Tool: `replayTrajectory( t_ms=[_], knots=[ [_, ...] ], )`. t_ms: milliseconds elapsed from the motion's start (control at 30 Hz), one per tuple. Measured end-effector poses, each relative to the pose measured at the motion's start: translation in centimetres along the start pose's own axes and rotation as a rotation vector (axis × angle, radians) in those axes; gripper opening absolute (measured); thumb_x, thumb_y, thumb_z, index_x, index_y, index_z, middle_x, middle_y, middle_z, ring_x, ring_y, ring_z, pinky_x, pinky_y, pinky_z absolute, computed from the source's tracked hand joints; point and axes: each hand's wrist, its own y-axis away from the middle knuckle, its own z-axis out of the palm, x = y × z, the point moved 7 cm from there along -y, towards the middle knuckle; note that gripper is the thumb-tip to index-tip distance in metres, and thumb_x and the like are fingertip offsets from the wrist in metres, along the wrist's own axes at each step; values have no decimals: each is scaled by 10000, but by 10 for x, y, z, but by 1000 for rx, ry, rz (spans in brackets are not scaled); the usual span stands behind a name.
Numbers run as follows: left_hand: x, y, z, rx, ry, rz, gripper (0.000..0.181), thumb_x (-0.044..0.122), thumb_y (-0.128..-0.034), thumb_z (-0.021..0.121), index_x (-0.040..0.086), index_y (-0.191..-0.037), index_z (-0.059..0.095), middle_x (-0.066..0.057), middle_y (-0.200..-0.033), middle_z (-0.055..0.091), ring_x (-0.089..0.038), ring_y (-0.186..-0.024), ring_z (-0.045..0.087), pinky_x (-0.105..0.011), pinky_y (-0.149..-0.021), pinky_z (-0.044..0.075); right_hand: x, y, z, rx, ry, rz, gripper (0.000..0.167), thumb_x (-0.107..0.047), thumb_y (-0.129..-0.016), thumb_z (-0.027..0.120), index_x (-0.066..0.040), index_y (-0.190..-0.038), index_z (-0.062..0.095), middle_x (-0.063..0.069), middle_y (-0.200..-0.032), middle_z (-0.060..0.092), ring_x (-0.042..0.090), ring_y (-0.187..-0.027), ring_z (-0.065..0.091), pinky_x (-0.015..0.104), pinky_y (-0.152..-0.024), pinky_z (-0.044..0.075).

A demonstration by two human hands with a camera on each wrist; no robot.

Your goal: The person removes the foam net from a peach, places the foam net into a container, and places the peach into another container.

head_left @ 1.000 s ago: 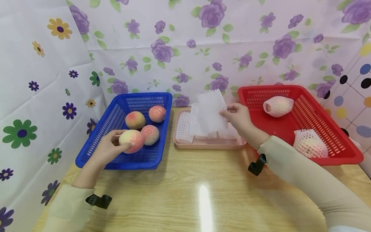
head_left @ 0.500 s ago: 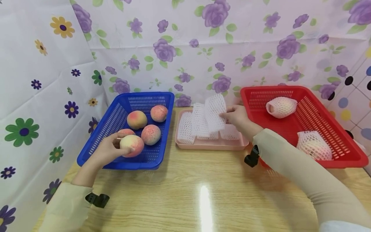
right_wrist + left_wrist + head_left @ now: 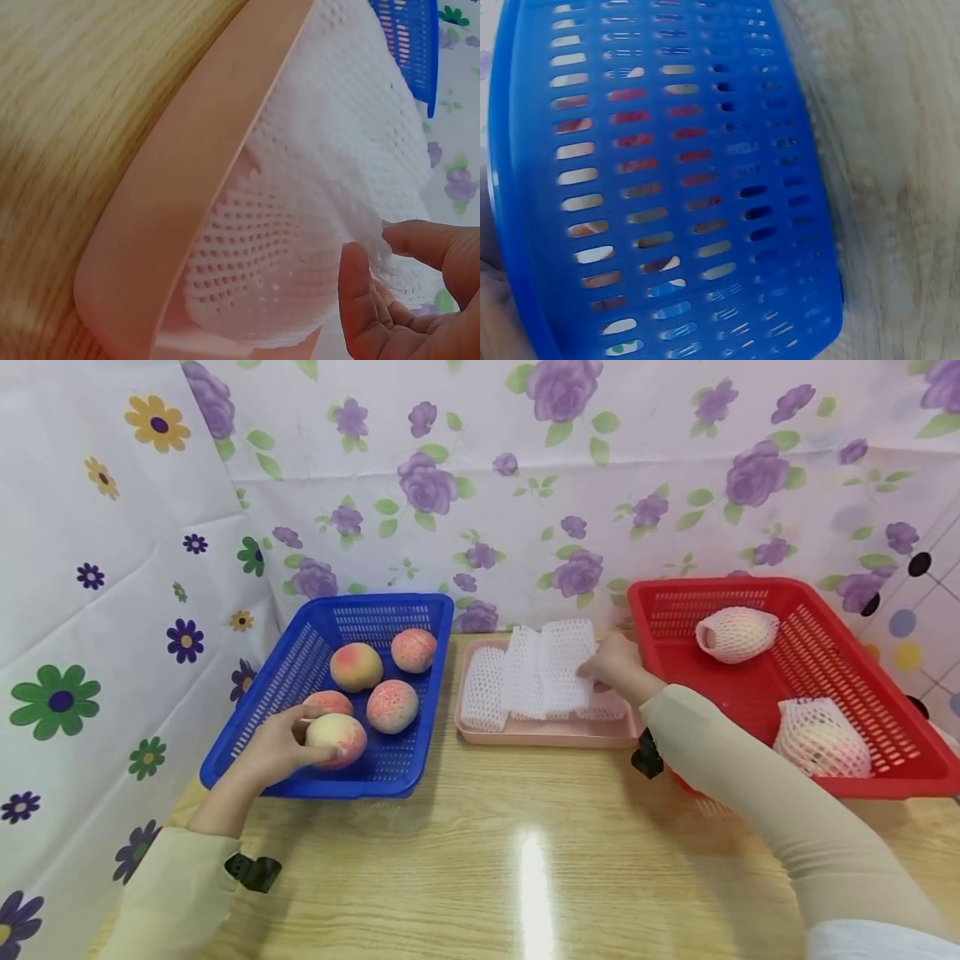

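Over the near left part of the blue basket (image 3: 415,727), my left hand (image 3: 276,750) grips a yellow-and-pink peach (image 3: 339,742), thumb on its near side. Several more peaches lie in that basket, among them a red-yellow peach (image 3: 356,667). My right hand (image 3: 617,665) pinches the edge of a white foam fruit net (image 3: 567,662) at the pink tray (image 3: 525,735). More flat foam nets, such as the left one (image 3: 483,689), lie in the tray. Up close in the right wrist view, thumb and fingers (image 3: 420,241) meet on the net. The basket wall hides the held peach's outline in the left wrist view.
A red basket (image 3: 720,693) stands to the right of the tray. Inside it are two net-covered peaches, one at the back (image 3: 738,633) and one at the front (image 3: 822,739). Wooden tabletop (image 3: 420,860) stretches in front; a flowered cloth (image 3: 510,502) hangs behind.
My right hand has lowered the foam net from above the tray down onto the other nets. My left hand has sunk slightly with the peach, revealing another peach behind it.
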Motion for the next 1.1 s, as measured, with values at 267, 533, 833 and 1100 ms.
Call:
replayTrajectory(
  t_ms=[267,533,833,1100],
  knots=[
    [-2,-2,9,-33,-94,-35,701,325,-768,781,-78,-1256,478,-308,-1144,600,-337,-955,590,-414,-767,508,5,-8,0,32,89,10,415,-141,-792,737,70,-1086,533,110,-763,561,204,-596,609,307,-595,574],
    [-3,-5,11,-69,-145,-93,660,299,-745,800,-107,-1158,482,-306,-1087,599,-323,-885,566,-403,-740,491,4,-10,2,15,113,7,424,-162,-780,758,56,-1056,521,68,-661,544,185,-552,605,298,-564,564],
    [-8,-6,12,-85,-146,-122,672,294,-754,790,-125,-1171,470,-332,-1119,582,-345,-915,567,-445,-776,493,3,-8,4,11,144,30,393,-210,-787,751,9,-1035,540,48,-651,520,216,-615,589,279,-544,514],
    [-11,-6,10,-66,-155,-165,747,342,-747,792,-170,-1177,461,-324,-1088,566,-367,-904,555,-469,-769,499,0,-2,1,11,155,47,371,-228,-809,733,-10,-1039,541,58,-687,506,244,-684,573,251,-515,443]
  ],
)
